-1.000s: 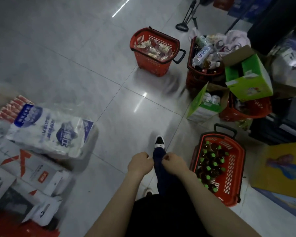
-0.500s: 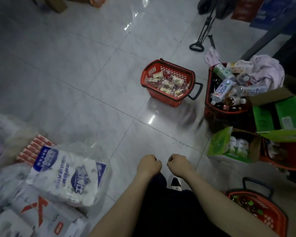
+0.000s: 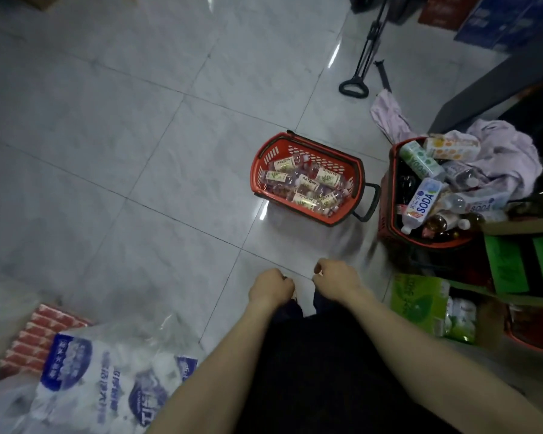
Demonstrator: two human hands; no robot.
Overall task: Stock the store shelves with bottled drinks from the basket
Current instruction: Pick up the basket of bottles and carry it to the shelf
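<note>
A red basket (image 3: 265,158) of small clear bottles with pale labels (image 3: 308,186) stands on the tiled floor ahead of me. A second red basket (image 3: 389,214) to its right is heaped with soda bottles (image 3: 423,200) and dark drink bottles. My left hand (image 3: 271,288) and my right hand (image 3: 337,277) hang low in front of my dark trousers, side by side, both curled into loose fists with nothing visible in them. Both hands are well short of the baskets.
Green cartons (image 3: 420,303) and another red basket (image 3: 533,333) crowd the right side. A pink cloth (image 3: 508,151) lies over the second basket. A plastic-wrapped pack of tissue rolls (image 3: 107,380) and red boxes (image 3: 41,333) sit at lower left. A black pull handle (image 3: 353,87) lies farther off.
The view has moved forward and up: the bottle basket is nearer, and the basket of green-capped bottles has dropped out of sight. My fists have drawn slightly apart.
</note>
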